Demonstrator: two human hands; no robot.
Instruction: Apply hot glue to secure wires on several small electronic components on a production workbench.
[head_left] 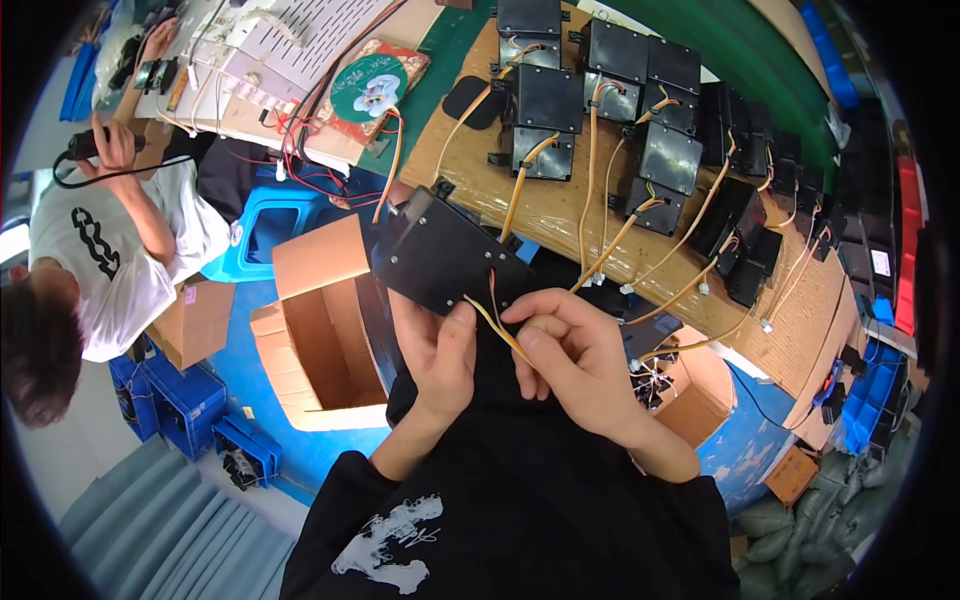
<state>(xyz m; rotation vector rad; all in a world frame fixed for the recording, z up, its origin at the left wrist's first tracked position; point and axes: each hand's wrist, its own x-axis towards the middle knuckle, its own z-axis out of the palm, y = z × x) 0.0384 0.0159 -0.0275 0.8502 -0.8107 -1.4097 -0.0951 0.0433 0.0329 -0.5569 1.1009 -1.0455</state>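
Note:
My left hand grips a black plastic box by its lower edge, thumb on the face near a small hole. Screws dot that face, and thin yellow and brown wires come out of it. My right hand pinches these wires between thumb and fingertips, just right of the box. The far end of the wires is hidden by my right hand. Beyond my hands, several similar black boxes with trailing yellow wires stand in rows on a brown cardboard-covered table.
An opened cardboard box stands left of my hands, another carton to the right. At far left a co-worker in a white shirt holds a black tool. A blue stool and a perforated metal case are nearby.

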